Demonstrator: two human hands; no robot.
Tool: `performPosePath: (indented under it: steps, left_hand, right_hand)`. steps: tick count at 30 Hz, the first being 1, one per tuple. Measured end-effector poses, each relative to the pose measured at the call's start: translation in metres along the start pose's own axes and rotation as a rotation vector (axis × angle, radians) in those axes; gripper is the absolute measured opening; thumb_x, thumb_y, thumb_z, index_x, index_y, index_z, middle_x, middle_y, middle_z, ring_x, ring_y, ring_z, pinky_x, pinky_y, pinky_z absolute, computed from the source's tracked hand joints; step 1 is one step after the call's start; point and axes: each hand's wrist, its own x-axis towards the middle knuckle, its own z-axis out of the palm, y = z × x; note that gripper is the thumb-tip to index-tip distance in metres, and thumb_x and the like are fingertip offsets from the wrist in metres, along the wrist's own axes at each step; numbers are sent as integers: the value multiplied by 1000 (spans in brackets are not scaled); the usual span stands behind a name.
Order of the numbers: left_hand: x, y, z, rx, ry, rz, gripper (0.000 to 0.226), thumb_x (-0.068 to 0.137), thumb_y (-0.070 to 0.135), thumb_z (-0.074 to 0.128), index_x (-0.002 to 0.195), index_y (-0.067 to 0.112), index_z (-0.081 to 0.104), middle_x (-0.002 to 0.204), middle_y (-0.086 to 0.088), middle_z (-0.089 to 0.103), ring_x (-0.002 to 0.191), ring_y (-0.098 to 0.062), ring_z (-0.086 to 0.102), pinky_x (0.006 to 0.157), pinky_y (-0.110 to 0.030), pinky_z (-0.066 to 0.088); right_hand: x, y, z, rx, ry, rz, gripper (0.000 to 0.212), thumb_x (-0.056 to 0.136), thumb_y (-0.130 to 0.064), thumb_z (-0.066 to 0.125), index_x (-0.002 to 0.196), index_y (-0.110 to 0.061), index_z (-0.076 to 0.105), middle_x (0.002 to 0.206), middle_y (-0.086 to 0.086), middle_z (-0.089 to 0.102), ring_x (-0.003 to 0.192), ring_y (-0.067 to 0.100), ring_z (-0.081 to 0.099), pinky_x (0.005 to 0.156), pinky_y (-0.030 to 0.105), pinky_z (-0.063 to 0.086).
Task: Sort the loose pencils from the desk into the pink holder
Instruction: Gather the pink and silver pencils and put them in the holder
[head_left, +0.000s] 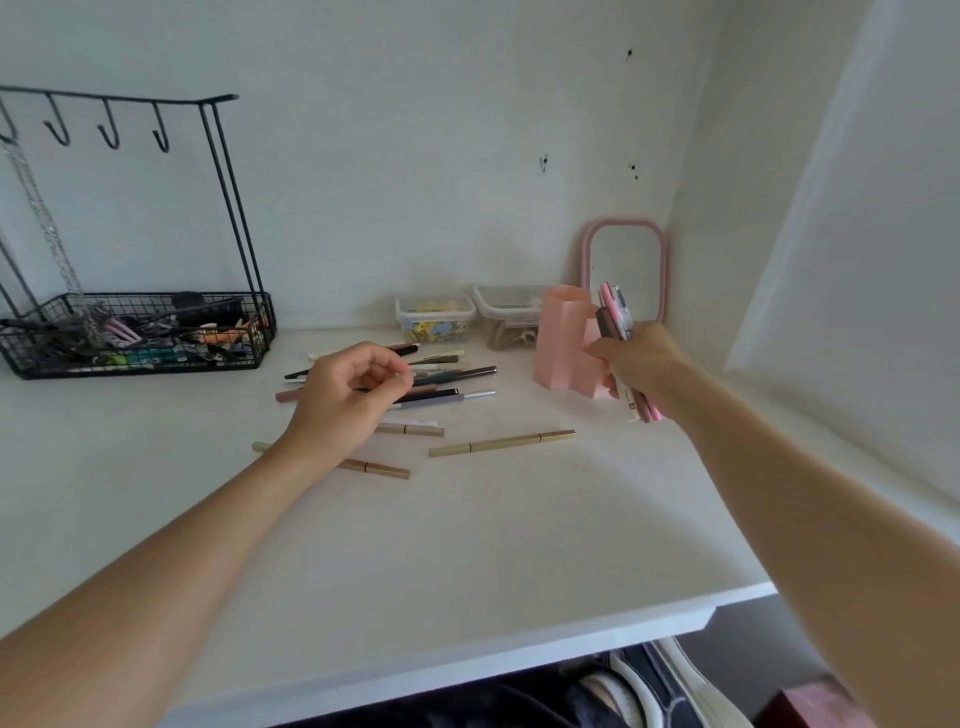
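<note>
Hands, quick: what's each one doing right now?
Left hand: loosely curled over the loose pencils, holding nothing.
Right hand: gripping a bunch of pencils beside the holder.

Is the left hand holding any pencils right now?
No. The left hand hovers loosely curled over the loose pencils; the right hand holds a bundle.
</note>
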Motion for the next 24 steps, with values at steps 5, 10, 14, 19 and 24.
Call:
performPosePath:
  steps: [5, 10, 14, 19, 24]
  left_hand:
    - [4, -3, 0, 15, -9, -2, 7, 89, 8, 73, 89, 15, 73, 73, 11, 68, 66, -1, 59, 64, -14, 48]
    - [6, -7, 0, 7, -7, 12, 8, 89, 9, 74, 89, 17, 73, 73, 14, 68, 67, -1, 60, 65, -16, 48]
    - [6, -8, 0, -6, -13, 12, 9, 88, 8, 74, 88, 17, 73, 72, 13, 68, 68, -4, 60, 65, -19, 49]
    - [7, -9, 1, -6, -15, 26, 11, 88, 5, 74, 87, 16, 73, 71, 13, 67, 68, -5, 59, 64, -16, 47]
    - [7, -8, 3, -11, -21, 30, 7, 88, 5, 73, 89, 12, 73, 76, 1, 67, 69, -7, 59, 64, -16, 47]
  right_hand:
    - [-17, -7, 1, 75, -46, -39, 7, 87, -10, 64, 90, -12, 57, 78, 12, 69, 54, 20, 61, 53, 31, 54]
    - [-4, -28, -25, 494, 163, -61, 8, 92, -14, 62, 89, -12, 55, 76, 7, 72, 54, 16, 63, 55, 31, 56]
    - [33, -41, -30, 820, 164, -33, 7, 87, -13, 64, 86, -9, 58, 63, 5, 60, 51, 19, 55, 55, 29, 52]
    - [64, -38, -12, 909, 114, 67, 13, 89, -12, 63, 79, -11, 55, 61, 4, 56, 45, 17, 51, 56, 28, 51]
    - [82, -46, -10, 1020, 80, 39, 10, 90, -9, 61, 87, -10, 52, 61, 4, 55, 44, 16, 51, 54, 27, 52]
